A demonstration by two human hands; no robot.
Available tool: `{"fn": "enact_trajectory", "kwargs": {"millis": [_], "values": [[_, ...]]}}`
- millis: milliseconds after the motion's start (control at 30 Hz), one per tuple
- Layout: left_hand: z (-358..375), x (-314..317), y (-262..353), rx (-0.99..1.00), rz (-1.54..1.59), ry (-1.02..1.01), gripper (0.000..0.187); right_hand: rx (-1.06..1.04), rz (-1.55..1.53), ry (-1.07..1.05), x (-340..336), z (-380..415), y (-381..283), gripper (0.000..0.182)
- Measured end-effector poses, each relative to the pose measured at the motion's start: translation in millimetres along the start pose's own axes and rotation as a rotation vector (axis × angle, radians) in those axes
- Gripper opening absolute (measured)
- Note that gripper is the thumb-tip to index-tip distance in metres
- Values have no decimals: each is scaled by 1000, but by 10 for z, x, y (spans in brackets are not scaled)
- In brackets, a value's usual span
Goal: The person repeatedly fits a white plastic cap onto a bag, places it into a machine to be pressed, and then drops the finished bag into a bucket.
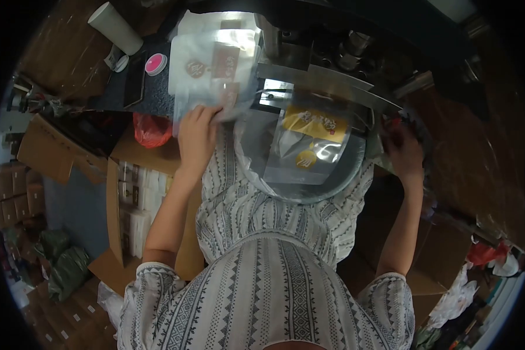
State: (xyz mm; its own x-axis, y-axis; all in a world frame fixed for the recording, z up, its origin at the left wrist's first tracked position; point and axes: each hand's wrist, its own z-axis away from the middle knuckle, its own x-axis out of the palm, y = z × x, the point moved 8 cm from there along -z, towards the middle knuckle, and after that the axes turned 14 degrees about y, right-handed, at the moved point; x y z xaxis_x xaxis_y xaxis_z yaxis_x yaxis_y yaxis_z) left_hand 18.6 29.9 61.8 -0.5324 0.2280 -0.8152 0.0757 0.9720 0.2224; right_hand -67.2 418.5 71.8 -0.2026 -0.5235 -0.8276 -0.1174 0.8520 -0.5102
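Translucent white plastic pouches [216, 64]: ahead of left hand [199, 129], edge-pinched. Apparent step: picking; next needs separation. Right hand [405, 153]: grip indistinct.

- Both bare arms are held out in front, hands well apart, one to each side of the body.
- The left forearm [175, 207] slants forward and inward, its wrist nearly straight.
- The left hand [196, 135] shows its back, fingers [204, 114] bent; I can't make out how tightly they close.
- The right forearm [408, 224] points almost straight ahead.
- The right hand [406, 153] is shadowed, its fingers too blurred to read.
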Motion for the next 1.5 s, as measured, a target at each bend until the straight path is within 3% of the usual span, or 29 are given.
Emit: {"fn": "enact_trajectory", "kwargs": {"millis": [67, 200, 267, 300, 367, 467, 600, 667, 700, 767, 900, 967, 1033, 1067, 1100, 1167, 1200, 1267, 1300, 1367, 1500], "values": [[42, -141, -197, -287, 188, 33, 24, 40, -42, 46, -105, -13, -52, 24], [21, -544, 294, -215, 262, 209, 16, 101, -391, -2, -216, 116, -615, 26], [-29, -547, 581, -151, 344, 145, 17, -295, -491, -60, -185, 247, -1427, 25], [-38, -557, 617, -147, 344, 150, 17, -298, -491, -55, -149, 250, -1496, 25], [-36, -504, 802, 6, 432, 37, 16, -534, -508, -99, -73, 340, -1716, 22], [74, -240, 915, -14, 556, -107, 11, -432, -597, -268, 97, 330, -1654, 24], [29, 153, 1092, -73, 682, -283, 11, -205, -561, -215, 109, 205, -1401, 23], [115, 619, 969, -610, 824, -643, 19, -294, -396, 62, -110, 129, -1282, 25], [49, 720, 987, -611, 824, -642, 19, -295, -396, 61, -155, 139, -1229, 25], [-23, 892, 972, -944, 1205, -533, 26, -122, -114, -35, -145, 147, -936, 27], [23, 839, 974, -1007, 1165, -570, 31, 40, 57, 108, -116, -148, -335, 22], [-251, 623, 704, -531, 729, -310, 38, -393, 152, 187, 142, -217, -208, 21], [-586, 90, 300, -122, 448, 317, 49, -330, 145, 185, 147, -246, -223, 23], [-549, 148, 148, -22, 112, 302, 55, -257, 141, 174, 151, -216, -196, 25], [-401, 186, 121, -23, 110, 301, 55, -257, 139, 172, 115, -184, -229, 25], [-106, 261, 295, 204, -60, 176, 42, -169, 83, 100, 8, -160, -281, 26], [-88, 168, 248, 207, -58, 175, 42, -165, 83, 102, -103, -126, -348, 26], [-34, 34, -86, -130, 79, 26, 29, 158, -179, -120, -144, 6, -327, 27], [5, -15, -48, -135, 79, 25, 29, 156, -176, -125, -168, 47, -427, 27], [51, -194, 37, -178, 158, 128, 18, 92, -475, -78, -182, 117, -794, 25], [-72, -557, 514, -107, 209, 247, 14, -135, -509, -112, 61, 197, -1510, 23]]}}
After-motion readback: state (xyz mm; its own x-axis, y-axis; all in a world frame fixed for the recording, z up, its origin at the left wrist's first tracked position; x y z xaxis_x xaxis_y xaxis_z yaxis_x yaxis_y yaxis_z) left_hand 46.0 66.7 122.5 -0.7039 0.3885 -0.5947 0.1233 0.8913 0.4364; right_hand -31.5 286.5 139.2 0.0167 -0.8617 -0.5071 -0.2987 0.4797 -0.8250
